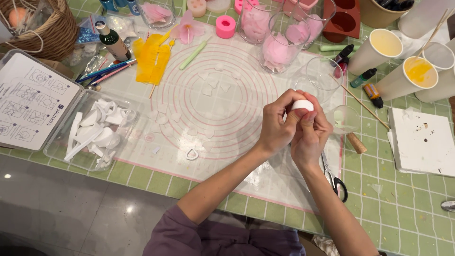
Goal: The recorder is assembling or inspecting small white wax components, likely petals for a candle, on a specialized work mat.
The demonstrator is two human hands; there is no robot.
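My left hand [276,124] and my right hand [311,133] meet above the right side of a translucent silicone mat [222,102] printed with pink rings. Both clasp a small white round piece [303,104], which shows between the thumbs and fingertips. Most of the piece is hidden by my fingers. Several small pale petal-shaped cutouts [208,87] lie scattered on the mat to the left of my hands. A teardrop-shaped cutter [191,153] rests near the mat's front edge.
Scissors [333,174] lie beneath my right wrist. A clear box of white cutters [97,132] sits left, glass cups with pink petals [279,45] behind, paper cups [407,76] and a white block [422,140] right. A wicker basket [50,28] stands far left.
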